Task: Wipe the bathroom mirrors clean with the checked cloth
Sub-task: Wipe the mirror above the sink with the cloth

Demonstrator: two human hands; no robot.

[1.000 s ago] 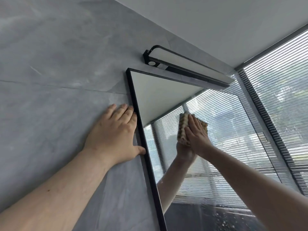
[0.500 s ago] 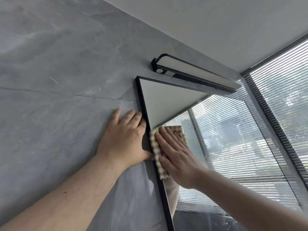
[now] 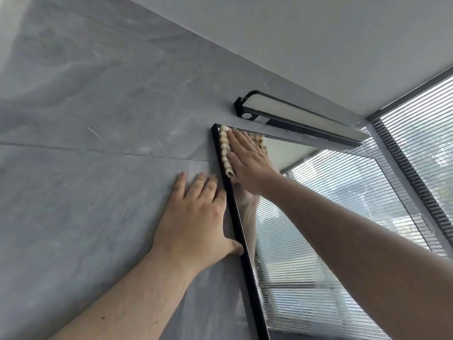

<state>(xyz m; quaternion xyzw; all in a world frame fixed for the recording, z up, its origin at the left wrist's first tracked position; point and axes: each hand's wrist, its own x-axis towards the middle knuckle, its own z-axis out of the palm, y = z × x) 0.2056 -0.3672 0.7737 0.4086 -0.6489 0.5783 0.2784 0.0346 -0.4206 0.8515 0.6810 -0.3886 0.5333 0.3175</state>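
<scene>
Checked cloth [image 3: 225,153] pinned flat against the glass in the top left corner of the mirror [image 3: 343,229], at centre frame just under the black wall lamp [image 3: 299,119]. Right hand [image 3: 247,160] spread over it, fingers [image 3: 235,139] straight and close together, pointing up toward the corner; cloth showing along the left of the fingers by the black frame [image 3: 241,231], and again as a small patch past the fingertips on the right. Nothing curled round the cloth, only pressed by the flat palm.

Left hand [image 3: 196,222] flat on the grey tiled wall [image 3: 98,143], lower centre, fingers straight and slightly apart, thumb touching the mirror's frame edge.

Compared with half a second ago: right hand and cloth up along the left edge, from mid-height beside the left hand into the very corner. A second ago, further right on the glass, well away from the frame. Left hand in the same braced spot on the tile throughout.

Two small labels on the lamp's black underside, one round and one rectangular; print too small to read.

Slatted blinds [image 3: 416,155] at right, mirrored in the glass.
</scene>
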